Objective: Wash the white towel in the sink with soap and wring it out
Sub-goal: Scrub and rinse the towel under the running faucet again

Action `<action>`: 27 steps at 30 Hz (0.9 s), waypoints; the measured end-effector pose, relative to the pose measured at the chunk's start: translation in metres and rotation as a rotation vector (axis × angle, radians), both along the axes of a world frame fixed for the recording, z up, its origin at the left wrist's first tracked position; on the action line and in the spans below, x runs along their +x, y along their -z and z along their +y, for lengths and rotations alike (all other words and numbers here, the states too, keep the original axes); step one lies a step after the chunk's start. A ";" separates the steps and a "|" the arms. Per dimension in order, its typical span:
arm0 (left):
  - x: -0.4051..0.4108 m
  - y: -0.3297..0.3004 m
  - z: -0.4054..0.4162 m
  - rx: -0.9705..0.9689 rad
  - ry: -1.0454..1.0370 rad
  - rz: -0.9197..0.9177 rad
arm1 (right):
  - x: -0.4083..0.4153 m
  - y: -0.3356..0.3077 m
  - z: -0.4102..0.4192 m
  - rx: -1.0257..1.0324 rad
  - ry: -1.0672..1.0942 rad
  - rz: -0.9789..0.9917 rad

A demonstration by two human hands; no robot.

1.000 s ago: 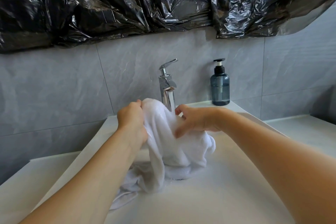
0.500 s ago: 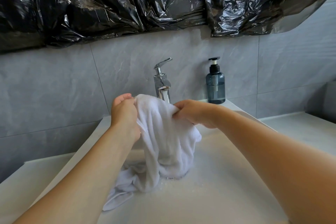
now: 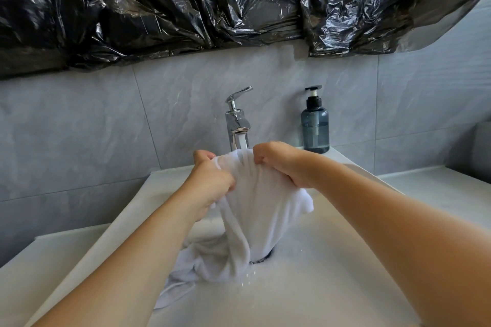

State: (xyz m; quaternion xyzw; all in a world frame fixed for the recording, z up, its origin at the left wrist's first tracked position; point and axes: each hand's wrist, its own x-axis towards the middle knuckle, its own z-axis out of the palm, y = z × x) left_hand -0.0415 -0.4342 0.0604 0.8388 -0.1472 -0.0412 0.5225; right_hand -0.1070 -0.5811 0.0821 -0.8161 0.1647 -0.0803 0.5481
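Left hand point(image 3: 210, 183), right hand point(image 3: 285, 164) each grip white towel point(image 3: 255, 210) top; rest hangs into sink point(image 3: 332, 287), apparently wet.

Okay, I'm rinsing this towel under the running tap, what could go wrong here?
The white towel hangs over the drain; it may block it, so the sink could fill. Water from the faucet hits cloth stretched between the left hand and right hand, so it may splash out.
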 end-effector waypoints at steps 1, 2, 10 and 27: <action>0.001 0.000 0.001 -0.010 0.008 -0.015 | 0.000 -0.001 -0.002 -0.030 -0.032 -0.005; 0.001 0.001 0.002 -0.020 0.017 -0.024 | -0.001 -0.001 -0.004 -0.078 -0.063 -0.002; -0.009 0.002 0.003 0.026 0.133 0.008 | 0.003 -0.001 -0.019 -0.197 0.040 -0.113; -0.033 -0.001 -0.008 -0.380 0.361 0.452 | 0.010 -0.003 -0.032 -0.563 0.261 -0.089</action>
